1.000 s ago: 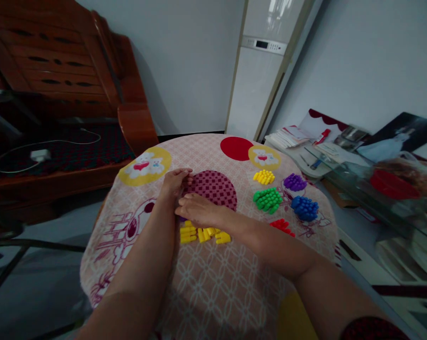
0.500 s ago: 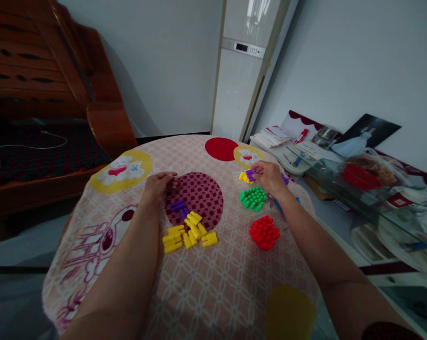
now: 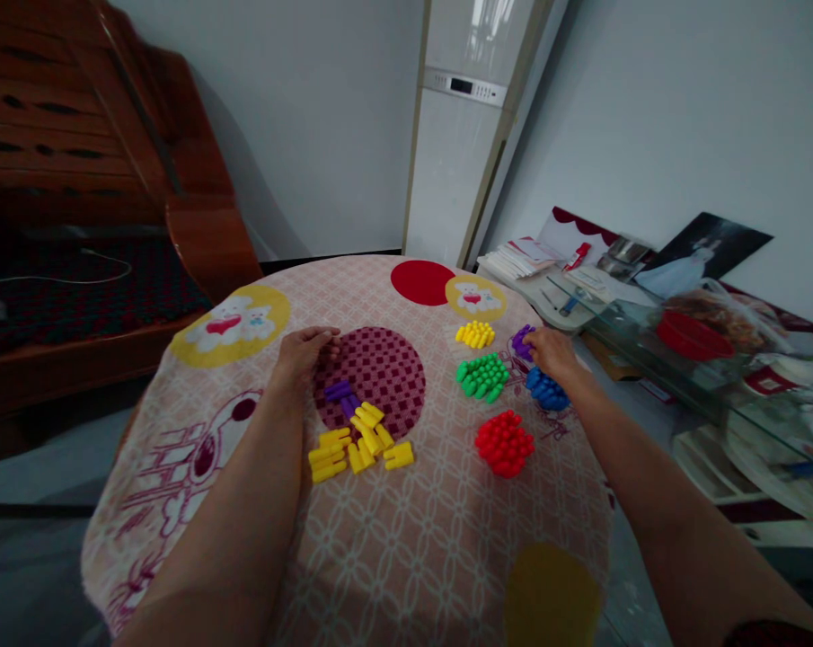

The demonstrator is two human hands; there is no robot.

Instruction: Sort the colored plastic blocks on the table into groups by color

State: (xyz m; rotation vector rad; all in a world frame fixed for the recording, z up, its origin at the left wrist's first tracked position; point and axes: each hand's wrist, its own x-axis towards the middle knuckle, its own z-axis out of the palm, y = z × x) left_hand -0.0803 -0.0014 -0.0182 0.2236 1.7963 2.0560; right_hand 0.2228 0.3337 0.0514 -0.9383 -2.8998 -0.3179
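My right hand (image 3: 554,353) is at the purple cluster of plastic pegs (image 3: 523,342), its fingers closed on a purple building block that they largely hide. A blue cluster (image 3: 547,389) lies just below that hand. To its left are a yellow cluster (image 3: 475,334) and a green cluster (image 3: 483,376), with a red cluster (image 3: 504,444) nearer me. My left hand (image 3: 306,349) rests on the tablecloth, fingers loosely bent and holding nothing visible. Close to my left forearm lie loose yellow blocks (image 3: 399,456) and a couple of purple blocks (image 3: 338,391).
A patterned pink cloth (image 3: 406,539) covers the round table. At right stands a glass shelf (image 3: 622,332) with a red bowl (image 3: 694,335) and papers (image 3: 522,261). A wooden bench (image 3: 210,238) is at left, a tall white cabinet-like appliance (image 3: 446,171) behind.
My right hand has moved right with a purple block, from beside the yellow cluster to the purple cluster. The blue cluster shows more fully now. My left hand stays nearly still.
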